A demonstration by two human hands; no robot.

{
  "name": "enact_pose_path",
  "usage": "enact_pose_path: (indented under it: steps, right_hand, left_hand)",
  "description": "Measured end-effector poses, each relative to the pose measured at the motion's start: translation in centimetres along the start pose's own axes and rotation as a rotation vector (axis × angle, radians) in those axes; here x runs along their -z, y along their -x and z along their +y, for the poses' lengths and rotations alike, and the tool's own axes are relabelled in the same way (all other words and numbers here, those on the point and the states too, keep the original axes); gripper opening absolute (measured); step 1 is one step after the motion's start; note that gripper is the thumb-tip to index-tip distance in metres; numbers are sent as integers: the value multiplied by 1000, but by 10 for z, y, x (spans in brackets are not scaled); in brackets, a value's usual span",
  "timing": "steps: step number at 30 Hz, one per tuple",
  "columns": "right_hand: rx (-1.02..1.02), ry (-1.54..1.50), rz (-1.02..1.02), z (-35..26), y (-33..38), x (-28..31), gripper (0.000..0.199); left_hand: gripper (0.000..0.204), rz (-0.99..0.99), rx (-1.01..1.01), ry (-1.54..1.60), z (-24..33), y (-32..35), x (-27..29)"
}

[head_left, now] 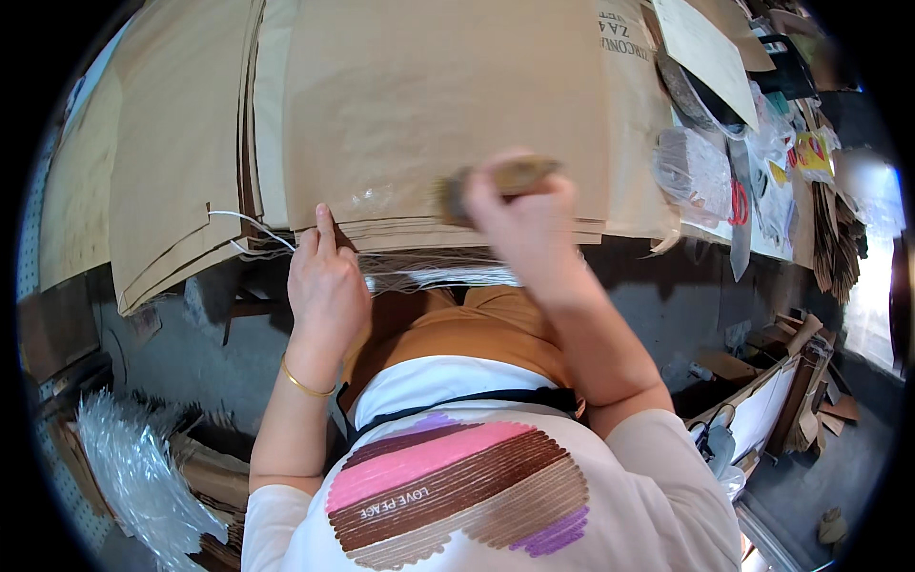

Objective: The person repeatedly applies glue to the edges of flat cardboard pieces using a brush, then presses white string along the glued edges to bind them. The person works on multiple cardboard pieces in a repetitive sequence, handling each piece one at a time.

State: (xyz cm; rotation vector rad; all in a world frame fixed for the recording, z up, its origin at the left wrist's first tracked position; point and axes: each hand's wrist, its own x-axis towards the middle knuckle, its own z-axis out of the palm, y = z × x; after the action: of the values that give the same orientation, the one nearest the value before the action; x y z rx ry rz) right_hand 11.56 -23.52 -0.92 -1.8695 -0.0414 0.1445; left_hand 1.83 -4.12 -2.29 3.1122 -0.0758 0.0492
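My right hand (519,205) is closed around a wide brush (452,198), its bristle end toward the left, low over a brown paper sheet (429,95). Both hand and brush are smeared by motion. A shiny wet-looking patch shows on the sheet left of the brush. My left hand (329,281) rests at the sheet's near edge, its index finger stretched flat on the paper and the other fingers partly bent. Beside it, a white cord (250,220) runs over the paper toward the hand; whether the fingers touch it is hidden.
Stacked brown sheets (176,143) lie to the left. On the right are a clear plastic bag (694,172), red-handled scissors (739,202) and a white sheet (705,52). Clear plastic strips (143,486) stand at lower left, cardboard pieces (810,391) at lower right.
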Motion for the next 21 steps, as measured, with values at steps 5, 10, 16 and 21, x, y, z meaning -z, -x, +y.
enact_pose_path:
  steps: [5, 10, 16, 21]
  right_hand:
    - [194, 496, 238, 16, -10, 70, 17]
    - [168, 341, 163, -10, -17, 78, 17]
    - [352, -314, 434, -5, -33, 192, 24]
    - [471, 1226, 347, 68, -35, 266, 37]
  left_hand:
    - [5, -3, -4, 2, 3, -1, 0]
    - [5, -10, 18, 6, 3, -1, -2]
    - [8, 29, 30, 18, 7, 3, 1]
    - [7, 165, -96, 256, 0, 7, 24]
